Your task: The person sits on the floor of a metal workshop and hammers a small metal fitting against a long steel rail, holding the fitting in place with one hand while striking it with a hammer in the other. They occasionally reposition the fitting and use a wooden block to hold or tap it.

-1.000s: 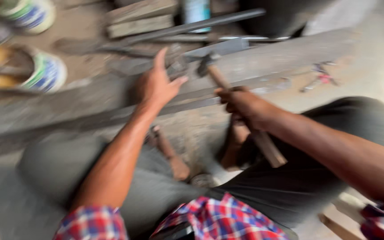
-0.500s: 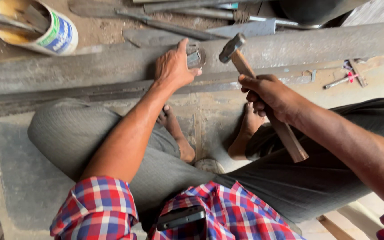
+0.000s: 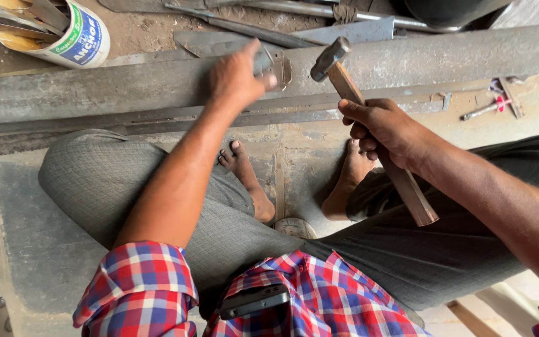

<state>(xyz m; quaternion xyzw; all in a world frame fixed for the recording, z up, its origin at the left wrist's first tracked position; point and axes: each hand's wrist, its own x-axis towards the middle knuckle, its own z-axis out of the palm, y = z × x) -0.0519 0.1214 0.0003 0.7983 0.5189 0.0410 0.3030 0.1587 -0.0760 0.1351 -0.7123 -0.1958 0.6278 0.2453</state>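
sitting cross-legged on the floor, bare feet point(image 3: 244, 168) tucked near. gripping a wooden-handled hammer point(image 3: 369, 118) mid-shaft in the right hand point(image 3: 382, 125), head raised. farther out, pinching a small metal piece point(image 3: 272, 62) against the long grey beam point(image 3: 95, 93) with the left hand point(image 3: 235, 78). far left, tin of tools point(image 3: 63, 34).

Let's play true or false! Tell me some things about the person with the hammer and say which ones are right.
1. The right hand holds a hammer by its wooden handle. True.
2. The left hand rests on the person's knee. False: it holds a small metal piece on the long grey beam.
3. The person wears shoes. False: the feet are bare.
4. A can full of tools lies at the top left. True.
5. The shirt is plain white. False: it is red, blue and white checked.
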